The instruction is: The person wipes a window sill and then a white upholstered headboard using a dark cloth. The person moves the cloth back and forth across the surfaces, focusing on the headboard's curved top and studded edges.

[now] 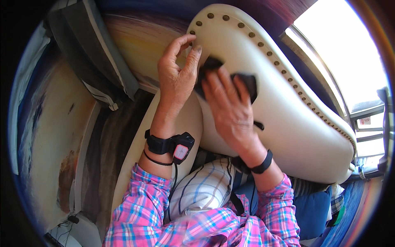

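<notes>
My right hand [231, 108] lies over a dark cloth [247, 85] against the cream, leather-like back of a sofa [277, 123]. The fingers and the cloth are blurred, and parts of the cloth stick out above and beside them. To the left, my left hand [179, 68] is by the rounded upper end of the backrest, thumb and index finger apart and nothing between them. Its fingertips are close to the row of bronze-coloured nailheads [240, 25]; whether they touch the edge I cannot tell. A strapped black device [182, 151] is on the left forearm.
A checked cushion [200, 188] lies below my forearms, with a blue cushion [311, 213] at lower right. Grey curtains [89, 46] hang at upper left beside a painted wall [58, 123]. A bright window [339, 52] is at upper right. Cables [63, 227] show at lower left.
</notes>
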The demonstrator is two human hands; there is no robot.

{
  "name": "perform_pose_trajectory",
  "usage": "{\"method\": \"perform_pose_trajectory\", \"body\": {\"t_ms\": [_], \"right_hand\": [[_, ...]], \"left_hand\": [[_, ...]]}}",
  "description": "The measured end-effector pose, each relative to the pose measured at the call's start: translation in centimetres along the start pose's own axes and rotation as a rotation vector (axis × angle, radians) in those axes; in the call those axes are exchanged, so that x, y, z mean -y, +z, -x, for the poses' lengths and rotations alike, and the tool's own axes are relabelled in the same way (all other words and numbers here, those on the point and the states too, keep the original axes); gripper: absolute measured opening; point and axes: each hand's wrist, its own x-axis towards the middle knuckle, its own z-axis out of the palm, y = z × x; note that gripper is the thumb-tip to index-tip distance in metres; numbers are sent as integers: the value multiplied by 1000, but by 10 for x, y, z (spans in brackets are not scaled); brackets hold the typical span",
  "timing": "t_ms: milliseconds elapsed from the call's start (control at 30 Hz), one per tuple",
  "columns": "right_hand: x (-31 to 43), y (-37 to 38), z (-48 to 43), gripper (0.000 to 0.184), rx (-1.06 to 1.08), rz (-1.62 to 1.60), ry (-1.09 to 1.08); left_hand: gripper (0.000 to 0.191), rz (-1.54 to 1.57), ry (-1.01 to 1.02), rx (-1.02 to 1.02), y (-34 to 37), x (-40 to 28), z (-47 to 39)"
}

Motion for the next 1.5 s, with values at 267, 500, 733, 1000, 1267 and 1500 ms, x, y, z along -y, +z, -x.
{"method": "perform_pose_trajectory", "body": {"t_ms": [267,500,733,1000,1267,1500], "right_hand": [[-26,-9,-34,52,-31,7,-23],[-28,8,-62,52,20,144,-165],[19,14,19,52,417,366,-533],[-42,8,-85,44,-33,-20,-266],[-94,-23,-30,60,41,-109,87],[-107,-31,11,56,82,-170,255]], "left_hand": [[26,48,-56,-45,1,10,2],[28,112,-68,-173,-9,11,-5],[29,122,-133,-145,-13,14,-5],[25,144,-132,-152,-7,13,-4],[27,118,-159,-123,-5,13,-1],[31,-116,26,-99,11,17,8]]}}
